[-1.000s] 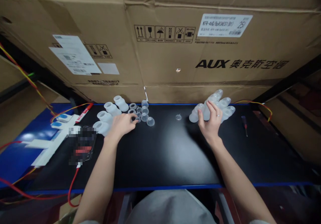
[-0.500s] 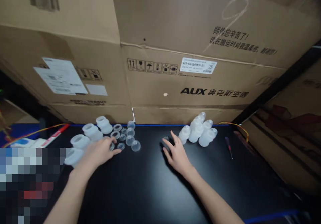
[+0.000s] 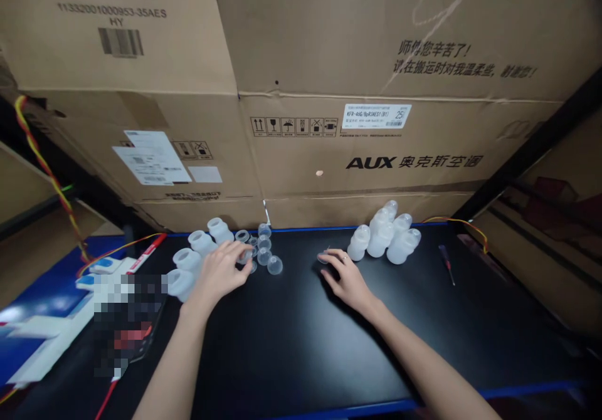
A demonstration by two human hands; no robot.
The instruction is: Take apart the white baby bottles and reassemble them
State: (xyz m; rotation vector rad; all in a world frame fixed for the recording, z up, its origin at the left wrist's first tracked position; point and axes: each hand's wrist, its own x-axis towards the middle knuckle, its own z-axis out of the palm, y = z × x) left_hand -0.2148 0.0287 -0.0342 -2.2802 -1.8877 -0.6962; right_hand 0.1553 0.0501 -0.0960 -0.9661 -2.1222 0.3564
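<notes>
My left hand (image 3: pixel 223 271) is over the small clear rings (image 3: pixel 242 236) at the back left, its thumb and fingers apart and curved around one of them. Whether it touches that ring is hard to make out. Beside this hand stand several wide-necked, translucent white bottles (image 3: pixel 186 258), partly hidden by it. Clear dome-shaped caps (image 3: pixel 275 265) form a line just right of the rings. My right hand (image 3: pixel 347 278) hovers low over the table, fingers parted and bent, by a small clear piece (image 3: pixel 323 257). Several bottles with domed tops (image 3: pixel 380 239) stand behind it to the right.
Large cardboard boxes (image 3: pixel 301 157) wall off the back of the black table (image 3: pixel 282 345). A screwdriver (image 3: pixel 446 264) lies at the right. On the left are a white power strip (image 3: pixel 61 329) and a red-and-white marker-like stick (image 3: pixel 147 252). Yellow-red wires run along both sides.
The view has shifted, so the table things appear further right. My left thumb and fingers have drawn closer together over the rings. The right fingers have bent more near the clear piece.
</notes>
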